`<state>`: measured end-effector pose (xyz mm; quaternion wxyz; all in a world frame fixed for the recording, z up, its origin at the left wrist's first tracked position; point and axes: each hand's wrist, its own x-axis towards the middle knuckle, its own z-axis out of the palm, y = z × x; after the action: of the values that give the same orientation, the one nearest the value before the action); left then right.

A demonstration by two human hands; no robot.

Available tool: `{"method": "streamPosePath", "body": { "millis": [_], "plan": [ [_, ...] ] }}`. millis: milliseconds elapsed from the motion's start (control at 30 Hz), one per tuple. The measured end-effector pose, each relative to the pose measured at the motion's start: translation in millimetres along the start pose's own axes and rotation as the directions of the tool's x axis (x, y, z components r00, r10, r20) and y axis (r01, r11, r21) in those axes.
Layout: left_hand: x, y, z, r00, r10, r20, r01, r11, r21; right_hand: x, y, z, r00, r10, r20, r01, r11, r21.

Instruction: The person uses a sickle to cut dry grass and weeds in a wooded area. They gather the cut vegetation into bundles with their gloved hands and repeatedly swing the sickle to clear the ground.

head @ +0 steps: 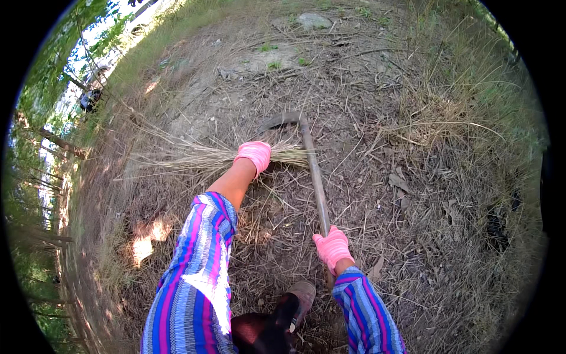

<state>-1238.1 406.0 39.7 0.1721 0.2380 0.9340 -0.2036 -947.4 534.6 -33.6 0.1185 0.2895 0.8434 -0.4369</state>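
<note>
My left hand (254, 155), in a pink knit glove, is closed round a bundle of dry grass stalks (289, 155) that lies crosswise over the ground. The loose, thin ends fan out to the left, and the thicker ends stick out to the right of my fist. My right hand (332, 248), gloved alike, grips the wooden handle of a sickle (315, 177). Its curved blade (281, 118) points left, beyond the bundle. The handle passes close by the bundle's right end; whether they touch I cannot tell.
Dry straw and cut stubble cover the soil. A shoe (303, 295) stands near my right hand. Tall dry grass (442, 115) grows at the right, a flat stone (314, 21) lies far ahead, and trees (57, 141) rise at the left. Dead leaves (398, 181) lie right of the handle.
</note>
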Motion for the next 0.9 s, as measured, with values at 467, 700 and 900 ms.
{"method": "streamPosePath", "body": {
  "millis": [467,700,900],
  "plan": [
    [-84.5,9.8,49.3,0.986,-0.166,0.025,0.165,0.927,-0.337,-116.5,54.2,-38.3,0.973,0.23,-0.006,-0.224,0.954,0.197],
    [-56.0,-7.6,55.5,0.993,-0.105,0.05,0.112,0.983,-0.145,-56.9,16.9,-15.9,0.993,0.097,0.065,-0.097,0.995,0.003],
    [-101.6,17.7,45.2,0.988,-0.002,0.154,0.022,0.991,-0.129,-157.6,97.3,-25.4,0.949,0.284,0.14,-0.281,0.959,-0.038]
  ]
}}
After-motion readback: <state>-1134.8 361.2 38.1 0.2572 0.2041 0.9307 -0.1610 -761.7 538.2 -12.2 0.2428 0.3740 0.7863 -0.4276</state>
